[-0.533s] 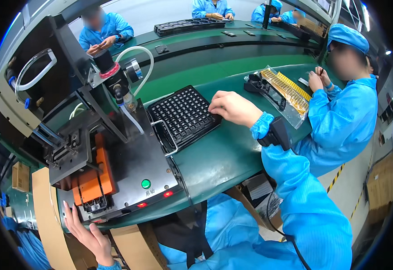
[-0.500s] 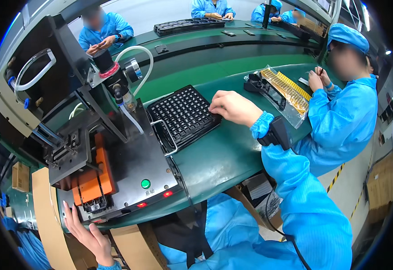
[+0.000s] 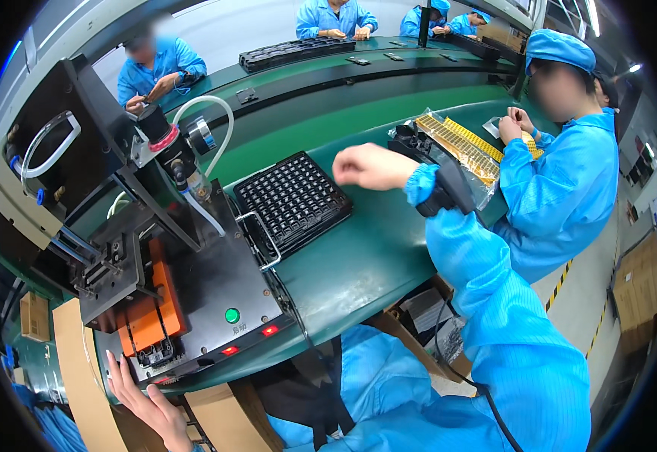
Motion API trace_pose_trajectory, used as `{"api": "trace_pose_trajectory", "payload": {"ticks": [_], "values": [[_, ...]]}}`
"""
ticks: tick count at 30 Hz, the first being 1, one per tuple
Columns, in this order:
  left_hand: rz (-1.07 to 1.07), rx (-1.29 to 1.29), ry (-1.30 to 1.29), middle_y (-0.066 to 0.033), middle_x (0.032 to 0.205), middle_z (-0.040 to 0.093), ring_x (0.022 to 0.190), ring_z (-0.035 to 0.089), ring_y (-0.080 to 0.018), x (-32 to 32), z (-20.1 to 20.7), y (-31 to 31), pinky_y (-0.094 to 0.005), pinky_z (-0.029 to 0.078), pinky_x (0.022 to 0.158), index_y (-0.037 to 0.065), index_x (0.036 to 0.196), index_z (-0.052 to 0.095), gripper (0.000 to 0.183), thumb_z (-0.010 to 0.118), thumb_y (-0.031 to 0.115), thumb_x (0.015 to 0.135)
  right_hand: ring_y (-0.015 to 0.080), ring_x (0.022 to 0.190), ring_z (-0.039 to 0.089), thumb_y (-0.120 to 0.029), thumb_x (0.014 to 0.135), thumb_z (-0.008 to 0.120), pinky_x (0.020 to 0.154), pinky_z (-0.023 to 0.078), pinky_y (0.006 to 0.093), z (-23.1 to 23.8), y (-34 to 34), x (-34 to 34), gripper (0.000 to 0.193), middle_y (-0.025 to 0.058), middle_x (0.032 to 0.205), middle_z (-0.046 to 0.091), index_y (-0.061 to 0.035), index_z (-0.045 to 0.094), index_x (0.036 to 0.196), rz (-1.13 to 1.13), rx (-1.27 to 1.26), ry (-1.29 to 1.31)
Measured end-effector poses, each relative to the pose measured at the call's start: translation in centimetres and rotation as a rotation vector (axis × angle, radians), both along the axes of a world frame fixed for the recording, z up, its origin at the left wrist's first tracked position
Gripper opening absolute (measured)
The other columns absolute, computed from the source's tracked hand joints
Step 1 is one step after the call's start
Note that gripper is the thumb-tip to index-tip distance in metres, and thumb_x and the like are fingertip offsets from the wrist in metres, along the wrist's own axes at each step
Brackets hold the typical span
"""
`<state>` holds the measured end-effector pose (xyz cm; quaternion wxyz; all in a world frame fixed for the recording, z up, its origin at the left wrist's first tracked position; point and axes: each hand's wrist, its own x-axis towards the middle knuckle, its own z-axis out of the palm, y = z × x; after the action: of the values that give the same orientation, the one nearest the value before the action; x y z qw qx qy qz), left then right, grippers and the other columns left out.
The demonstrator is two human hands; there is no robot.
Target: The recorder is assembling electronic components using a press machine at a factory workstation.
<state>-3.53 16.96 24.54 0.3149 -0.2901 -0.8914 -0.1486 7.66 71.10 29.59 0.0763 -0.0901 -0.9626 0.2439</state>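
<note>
My right hand (image 3: 373,166) is raised just right of a black gridded tray (image 3: 319,227), apart from it. Its fingers are curled together; any small thing between them is hidden. Small dark parts fill many of the tray's pockets. My left hand (image 3: 147,407) is open, fingers stretched, beside the front left corner of a black bench press (image 3: 219,282). Close to those fingers, a small black part (image 3: 155,354) sits in front of the press's orange block (image 3: 151,309). A green button (image 3: 232,315) is on the press top.
A wire handle (image 3: 268,245) stands between press and tray. Yellow part strips (image 3: 456,147) in clear plastic lie at the right, near a co-worker (image 3: 562,181) handling something small. Cardboard boxes (image 3: 411,331) stand below the bench edge. A cable hangs from my right sleeve. Other people work behind.
My right hand has come away from the tray's right edge, its fingers still curled. The whole view has shifted slightly. My left hand stays open by the press corner.
</note>
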Motion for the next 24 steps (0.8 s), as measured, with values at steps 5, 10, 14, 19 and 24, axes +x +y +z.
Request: {"api": "trace_pose_trajectory", "payload": {"ticks": [5,10,14,19,24], "values": [[-0.018,0.009,-0.013,-0.0199,0.153,0.039,0.141,0.036,-0.0372,0.2,0.3,0.5,-0.0516,0.016,0.119,-0.003,0.141,0.043,0.057,0.03,0.038,0.105,0.0376,0.095,0.06,-0.011,0.088,0.064,0.085,0.049,0.0429,-4.2,7.3,10.1,0.009,0.0181,0.097,0.061,-0.0026,0.062,0.091,-0.554,0.265,0.471],[-0.019,0.009,0.049,-0.0198,0.153,0.04,0.141,0.035,-0.0366,-0.7,-0.6,0.5,-0.0518,0.015,0.119,-0.003,0.141,0.043,0.056,0.03,0.037,0.104,0.0391,0.108,0.056,-0.006,0.089,0.063,0.094,0.047,0.0423,-8.5,5.4,15.5,0.007,0.0193,0.114,0.058,-0.002,0.058,0.091,-0.399,0.274,0.39],[-0.005,0.022,0.08,-0.0193,0.152,0.041,0.141,0.035,-0.0356,-1.4,-1.3,-0.2,-0.0514,0.015,0.12,-0.002,0.141,0.043,0.055,0.03,0.037,0.105,0.0379,0.101,0.06,-0.005,0.089,0.062,0.089,0.049,0.0403,-7.8,-1.7,13.7,0.007,0.0179,0.109,0.059,-0.0009,0.057,0.092,-0.299,0.088,0.392],[0.006,0.015,0.09,-0.0182,0.152,0.041,0.142,0.035,-0.0347,-1.0,-1.2,0.2,-0.0515,0.015,0.12,-0.001,0.142,0.044,0.053,0.029,0.034,0.105,0.0294,0.086,0.065,-0.003,0.089,0.063,0.078,0.052,0.0342,-6.0,-7.0,14.4,0.007,0.0145,0.096,0.063,0.0,0.059,0.094,-0.345,0.031,0.459],[0.01,0.018,0.099,-0.0175,0.153,0.041,0.143,0.034,-0.0334,-1.3,-1.4,0.4,-0.0514,0.012,0.121,0.0,0.142,0.045,0.053,0.028,0.034,0.105,0.0094,0.082,0.064,-0.005,0.091,0.067,0.076,0.053,0.0269,-6.2,-3.1,14.8,0.013,0.0052,0.088,0.069,0.0021,0.065,0.102,-0.508,-0.449,0.624]]}}
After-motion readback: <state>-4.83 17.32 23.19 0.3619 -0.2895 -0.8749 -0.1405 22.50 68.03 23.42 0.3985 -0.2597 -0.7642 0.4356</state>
